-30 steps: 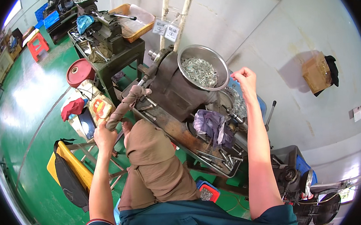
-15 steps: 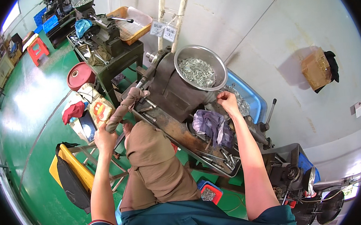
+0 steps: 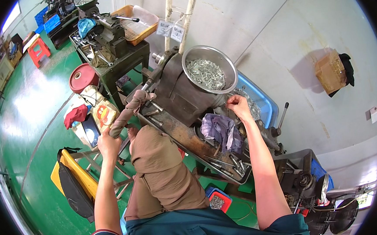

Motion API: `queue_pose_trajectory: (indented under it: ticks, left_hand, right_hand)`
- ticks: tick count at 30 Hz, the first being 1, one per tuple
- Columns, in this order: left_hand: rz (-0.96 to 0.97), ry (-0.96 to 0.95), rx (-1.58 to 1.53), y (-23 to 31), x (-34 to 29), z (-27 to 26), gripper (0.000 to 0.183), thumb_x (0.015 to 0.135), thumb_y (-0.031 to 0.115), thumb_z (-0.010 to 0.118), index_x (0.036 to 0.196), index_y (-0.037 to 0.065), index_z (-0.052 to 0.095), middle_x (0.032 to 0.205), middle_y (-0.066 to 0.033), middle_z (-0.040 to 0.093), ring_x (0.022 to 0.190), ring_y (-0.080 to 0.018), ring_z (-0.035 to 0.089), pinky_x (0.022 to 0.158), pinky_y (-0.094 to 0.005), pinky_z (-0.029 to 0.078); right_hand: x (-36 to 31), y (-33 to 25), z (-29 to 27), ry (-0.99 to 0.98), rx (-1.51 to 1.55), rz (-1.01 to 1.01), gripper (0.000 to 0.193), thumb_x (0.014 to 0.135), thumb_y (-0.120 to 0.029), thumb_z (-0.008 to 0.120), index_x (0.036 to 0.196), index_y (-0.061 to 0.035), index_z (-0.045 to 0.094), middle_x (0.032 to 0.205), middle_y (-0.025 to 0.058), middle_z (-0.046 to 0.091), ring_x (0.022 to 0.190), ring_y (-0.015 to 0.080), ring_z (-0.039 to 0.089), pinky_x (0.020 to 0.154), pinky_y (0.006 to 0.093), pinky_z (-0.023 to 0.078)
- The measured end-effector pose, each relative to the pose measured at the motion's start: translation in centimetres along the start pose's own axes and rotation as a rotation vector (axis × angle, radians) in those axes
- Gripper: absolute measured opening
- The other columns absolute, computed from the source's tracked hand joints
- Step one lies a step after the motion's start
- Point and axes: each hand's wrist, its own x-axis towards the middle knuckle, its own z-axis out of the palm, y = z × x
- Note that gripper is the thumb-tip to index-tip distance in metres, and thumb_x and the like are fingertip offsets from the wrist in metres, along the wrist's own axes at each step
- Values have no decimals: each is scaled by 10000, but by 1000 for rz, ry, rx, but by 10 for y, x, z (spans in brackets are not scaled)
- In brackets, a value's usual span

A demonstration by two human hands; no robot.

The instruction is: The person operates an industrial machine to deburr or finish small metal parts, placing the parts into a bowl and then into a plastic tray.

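My left hand (image 3: 109, 144) is closed round the end of a lever wrapped in brown cloth (image 3: 127, 114), which slants up to a dark bench machine (image 3: 174, 94). By the machine's spindle, below a steel bowl (image 3: 230, 74), my right hand (image 3: 239, 107) has thumb and fingers pinched together. Whatever is between those fingers is too small to make out. The bowl sits on top of the machine and holds many small silvery metal pins (image 3: 205, 74). A crumpled purple-grey rag (image 3: 222, 131) hangs over the machine just below my right hand.
Behind my right hand lies a blue tray (image 3: 267, 105) with more metal parts. Loose tools (image 3: 237, 163) lie on the machine's near corner. On the floor are a red bin (image 3: 220, 202) of parts and a yellow stool (image 3: 72, 180). A second machine (image 3: 108, 35) stands at the far left.
Both hands keep nearly the same places and grips. A small pale shape has come into view at the bottom left edge.
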Motion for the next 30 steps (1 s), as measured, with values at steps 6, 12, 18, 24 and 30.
queue_pose_trajectory:
  ticks: [6, 12, 18, 24, 30]
  left_hand:
    - [-5, -9, -5, 2, -1, -2, 234, 611, 128, 585, 825, 36, 608, 696, -213, 582, 695, -355, 573, 640, -409, 460]
    - [-11, -11, 11, 1, -1, 0, 234, 612, 129, 586, 826, 38, 610, 710, -216, 582, 707, -352, 574, 647, -408, 460]
    - [-44, -87, -13, -14, 36, -11, 257, 619, 146, 603, 860, 61, 621, 751, -190, 595, 730, -333, 579, 668, -396, 457]
    - [92, -96, 137, -13, 80, -20, 253, 620, 132, 584, 858, 57, 625, 785, -192, 592, 783, -319, 571, 712, -390, 443]
    - [75, -173, 180, -29, 103, -26, 234, 618, 142, 588, 832, 62, 636, 767, -197, 592, 761, -328, 578, 687, -382, 457]
  right_hand:
    - [-1, 2, 0, 20, -43, -25, 114, 598, 27, 606, 659, -22, 523, 616, 1, 532, 559, 73, 482, 542, 208, 399]
    - [1, 3, 5, 59, -130, -101, 137, 589, 43, 596, 623, -36, 489, 585, -17, 501, 543, 59, 454, 517, 199, 378]
    - [-2, -3, 11, 69, -131, -151, 150, 590, 61, 590, 614, -38, 480, 573, -29, 476, 536, 47, 436, 509, 192, 370]
    - [2, 7, -3, 57, -87, -153, 128, 613, 40, 611, 633, -33, 507, 587, -6, 521, 540, 60, 466, 511, 204, 385]
    - [10, -38, -39, 44, -744, 37, 190, 712, -246, 611, 710, -57, 626, 627, 79, 605, 575, 199, 571, 576, 309, 444]
